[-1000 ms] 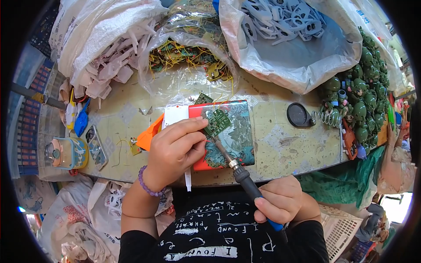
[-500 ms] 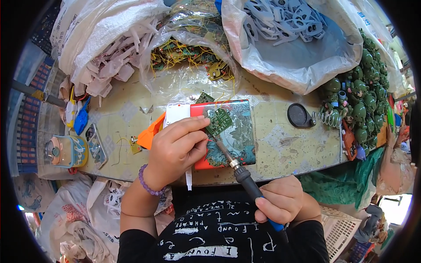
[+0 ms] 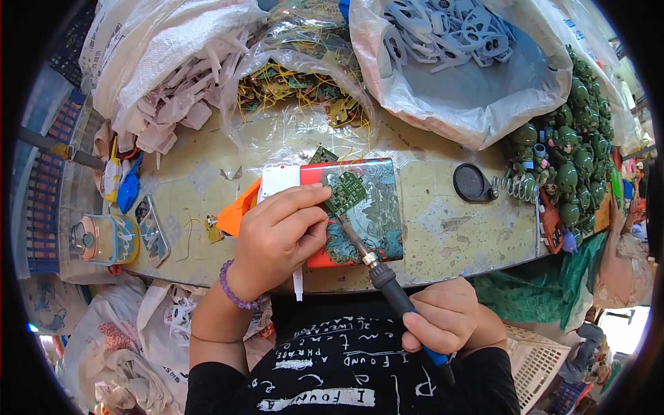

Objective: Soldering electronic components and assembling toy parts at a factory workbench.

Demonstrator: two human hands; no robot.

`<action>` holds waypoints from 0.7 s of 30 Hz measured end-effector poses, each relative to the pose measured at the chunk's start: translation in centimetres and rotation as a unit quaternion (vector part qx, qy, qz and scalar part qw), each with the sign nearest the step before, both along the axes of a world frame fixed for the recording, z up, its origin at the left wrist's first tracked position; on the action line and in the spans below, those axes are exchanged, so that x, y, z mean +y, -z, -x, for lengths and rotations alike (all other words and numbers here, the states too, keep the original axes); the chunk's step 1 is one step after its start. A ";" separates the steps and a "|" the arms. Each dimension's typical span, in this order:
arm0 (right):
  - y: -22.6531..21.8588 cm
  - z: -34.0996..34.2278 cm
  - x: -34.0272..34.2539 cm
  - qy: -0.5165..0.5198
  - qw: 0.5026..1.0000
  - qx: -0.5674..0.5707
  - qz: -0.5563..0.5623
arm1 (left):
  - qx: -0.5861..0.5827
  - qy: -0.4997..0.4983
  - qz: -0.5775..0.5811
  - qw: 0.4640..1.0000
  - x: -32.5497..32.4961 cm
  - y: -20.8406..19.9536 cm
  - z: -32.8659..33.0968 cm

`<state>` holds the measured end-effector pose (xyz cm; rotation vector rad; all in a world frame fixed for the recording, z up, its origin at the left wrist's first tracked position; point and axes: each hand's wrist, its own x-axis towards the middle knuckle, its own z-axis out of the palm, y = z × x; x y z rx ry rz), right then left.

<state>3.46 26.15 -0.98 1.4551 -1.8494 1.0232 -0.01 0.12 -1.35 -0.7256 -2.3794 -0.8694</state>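
Observation:
My left hand (image 3: 280,228), with a purple bead bracelet on its wrist, pinches a small green circuit board (image 3: 346,192) over a red box with a patterned teal top (image 3: 377,214). In my right hand (image 3: 443,317) is a soldering iron (image 3: 389,285), gripped by its dark handle. The iron's tip meets the board's lower edge close to my left fingertips; the exact contact point is too small to make out. A second green circuit board (image 3: 321,154) lies at the box's far edge. White plastic (image 3: 280,178) and an orange piece (image 3: 238,209) sit beside the box.
At the back are a clear bag of wired boards (image 3: 297,86), a sack of pale plastic pieces (image 3: 173,114) and a sack of white parts (image 3: 470,117). Green round parts (image 3: 567,159) pile up right, near a coil-spring iron stand (image 3: 477,183). A phone (image 3: 152,232) and bottle (image 3: 107,238) stand left.

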 end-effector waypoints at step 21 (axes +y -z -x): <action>0.0 -0.4 1.2 0.034 0.999 0.017 0.012 | -0.008 0.005 0.011 1.000 0.0 -0.4 -0.1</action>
